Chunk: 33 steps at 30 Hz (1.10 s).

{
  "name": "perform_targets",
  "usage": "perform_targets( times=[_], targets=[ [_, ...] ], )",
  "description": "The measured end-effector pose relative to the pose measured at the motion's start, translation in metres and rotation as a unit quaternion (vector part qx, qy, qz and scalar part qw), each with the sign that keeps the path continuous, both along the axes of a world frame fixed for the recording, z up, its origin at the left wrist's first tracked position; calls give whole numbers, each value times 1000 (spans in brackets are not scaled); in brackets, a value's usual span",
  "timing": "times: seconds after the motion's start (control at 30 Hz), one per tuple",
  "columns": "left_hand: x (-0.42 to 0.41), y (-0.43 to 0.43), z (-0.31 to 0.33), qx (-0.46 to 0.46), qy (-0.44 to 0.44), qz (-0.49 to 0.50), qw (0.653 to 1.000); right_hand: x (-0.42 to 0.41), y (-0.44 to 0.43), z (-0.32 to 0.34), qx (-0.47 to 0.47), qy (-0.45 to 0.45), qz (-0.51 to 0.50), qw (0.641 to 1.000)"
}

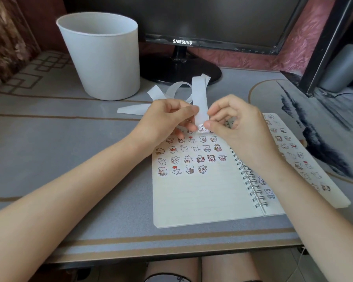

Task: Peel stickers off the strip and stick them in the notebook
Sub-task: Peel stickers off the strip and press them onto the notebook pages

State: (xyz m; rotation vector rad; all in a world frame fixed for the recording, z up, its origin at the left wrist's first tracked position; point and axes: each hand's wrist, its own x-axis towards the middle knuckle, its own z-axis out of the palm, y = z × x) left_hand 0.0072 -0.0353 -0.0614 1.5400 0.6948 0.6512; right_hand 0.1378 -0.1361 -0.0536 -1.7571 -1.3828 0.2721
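The sticker, a small cartoon figure, sat at the lower end of the white strip, held just above the top edge of the notebook page. The left hand pinched the strip from its nine o'clock side with thumb and forefinger. The right hand, coming in from three o'clock, had its thumb and forefinger closed on the sticker's edge, with the other fingers curled. The step in hand looked to be lifting this sticker free. It would go best if the left hand kept the backing taut while the right hand rolled the sticker off slowly at a shallow angle, touching as little of the glue as possible. The next open place seemed to be at the three o'clock end of the bottom row, which held four stickers against six in the row above. The spent strip curled away toward twelve o'clock over the desk mat. A white bin stood at ten o'clock from the notebook, and a dark monitor at twelve o'clock.
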Motion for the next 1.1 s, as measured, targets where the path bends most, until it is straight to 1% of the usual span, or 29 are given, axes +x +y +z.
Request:
perform_targets(
  times=[0.2,0.43,0.57,0.73,0.9,1.1],
  targets=[
    [0,1,1,17,0,-16,1000,6,2,-3,52,72,-12,996],
    [-1,-2,1,59,17,-47,997,9,2,-4,69,87,-16,994],
    [0,-1,-2,66,15,-39,997,8,2,-4,60,84,-16,995],
    [1,-1,-5,45,-18,-37,998,7,0,-4,62,75,-17,995],
    [1,-2,-5,36,-29,-43,998,7,0,-5,62,65,-19,996],
    [2,-3,-4,7,-26,-34,999,6,-1,-5,37,13,-27,999]
  ],
)
